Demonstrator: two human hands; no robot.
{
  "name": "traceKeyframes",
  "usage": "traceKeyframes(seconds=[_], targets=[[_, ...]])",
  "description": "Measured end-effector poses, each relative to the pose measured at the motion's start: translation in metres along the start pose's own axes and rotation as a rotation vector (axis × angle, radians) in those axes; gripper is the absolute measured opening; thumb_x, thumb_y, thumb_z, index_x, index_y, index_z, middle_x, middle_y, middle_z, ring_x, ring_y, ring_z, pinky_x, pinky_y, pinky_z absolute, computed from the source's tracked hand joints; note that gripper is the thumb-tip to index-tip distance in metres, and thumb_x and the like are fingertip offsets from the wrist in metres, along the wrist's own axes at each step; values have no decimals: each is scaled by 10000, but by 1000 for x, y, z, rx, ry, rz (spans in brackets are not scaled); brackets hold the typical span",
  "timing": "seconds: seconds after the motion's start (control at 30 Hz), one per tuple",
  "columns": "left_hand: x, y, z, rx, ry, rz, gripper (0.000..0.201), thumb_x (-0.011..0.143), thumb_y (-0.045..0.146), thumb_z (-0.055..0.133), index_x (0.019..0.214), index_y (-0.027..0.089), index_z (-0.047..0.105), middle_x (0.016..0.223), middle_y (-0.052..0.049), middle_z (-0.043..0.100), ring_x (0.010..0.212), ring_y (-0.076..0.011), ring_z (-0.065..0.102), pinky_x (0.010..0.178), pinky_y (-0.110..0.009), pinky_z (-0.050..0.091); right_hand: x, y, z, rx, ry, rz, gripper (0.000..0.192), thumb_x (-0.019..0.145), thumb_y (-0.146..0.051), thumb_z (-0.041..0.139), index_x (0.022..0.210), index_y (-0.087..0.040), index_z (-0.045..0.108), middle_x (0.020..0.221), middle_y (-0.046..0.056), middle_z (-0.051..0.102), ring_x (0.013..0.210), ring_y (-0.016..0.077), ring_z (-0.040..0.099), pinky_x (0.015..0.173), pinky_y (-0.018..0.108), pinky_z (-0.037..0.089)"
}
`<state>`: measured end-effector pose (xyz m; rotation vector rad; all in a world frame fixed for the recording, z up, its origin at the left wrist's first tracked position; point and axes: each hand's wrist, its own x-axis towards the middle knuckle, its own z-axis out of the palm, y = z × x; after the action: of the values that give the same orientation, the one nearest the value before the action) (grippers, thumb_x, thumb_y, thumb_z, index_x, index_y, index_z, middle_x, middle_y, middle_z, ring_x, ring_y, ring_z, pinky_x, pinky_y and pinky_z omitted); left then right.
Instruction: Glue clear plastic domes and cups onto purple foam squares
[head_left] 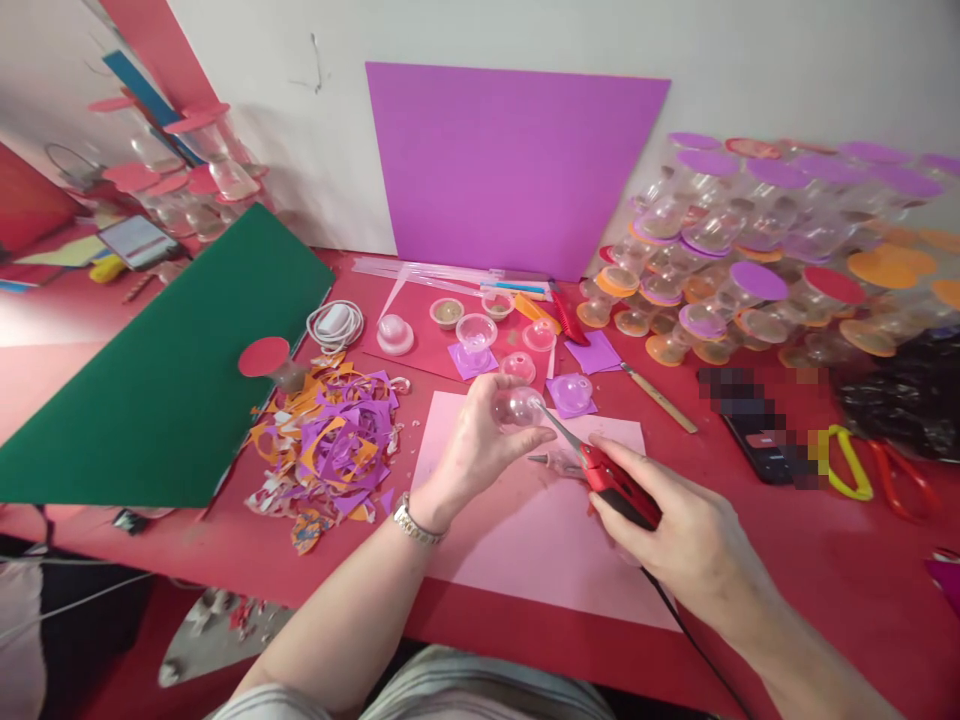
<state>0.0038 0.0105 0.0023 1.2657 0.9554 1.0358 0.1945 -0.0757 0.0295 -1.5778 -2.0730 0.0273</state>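
Note:
My left hand (487, 430), with a watch on its wrist, grips a clear plastic dome (517, 407) between thumb and fingers. My right hand (675, 515) is closed around a soldering iron (619, 487) with a red and black handle and a trailing black cord. The iron's thin metal tip reaches the dome's right side; whether it touches is too small to tell. Both hands are above a pink sheet (517, 545). Under the iron lies another pointed, metal-tipped thing (559, 463), partly hidden. Beyond my left hand are a purple-backed dome (571, 393) and a clear cup (476, 333).
Purple and orange scraps (341, 440) are heaped left, beside a green board (150, 400). Stacked clear plastic pieces with coloured discs (757, 280) stand right. Nearby lie a wooden-handled tool (660, 397), a phone (757, 440) and scissors (847, 465). A purple sheet (517, 165) leans on the wall.

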Motion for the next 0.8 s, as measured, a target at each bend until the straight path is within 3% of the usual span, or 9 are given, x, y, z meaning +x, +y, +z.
traceKeyframes(seconds=[0.1,0.2,0.8], targets=[[0,3,2,-245,-77,-99,585,631,352,893,1018,179,490,896,-7,651,782,-143,672,709,-271,546,1,-3,2,28,33,9,331,899,-262,523,1180,-180,678,967,54,797,790,171,772,706,191,611],[-1,7,2,-349,-103,-142,603,590,359,918,977,177,493,850,19,641,754,-123,668,699,-250,538,2,-5,4,50,25,34,342,898,-265,526,1201,-191,667,996,49,794,788,181,774,735,224,623],[-4,5,3,-560,-234,-210,536,630,280,897,978,166,507,791,-6,683,719,-161,689,695,-300,552,-5,-7,11,249,-32,190,347,860,-302,576,1175,-213,689,955,35,796,758,187,769,765,257,628]])
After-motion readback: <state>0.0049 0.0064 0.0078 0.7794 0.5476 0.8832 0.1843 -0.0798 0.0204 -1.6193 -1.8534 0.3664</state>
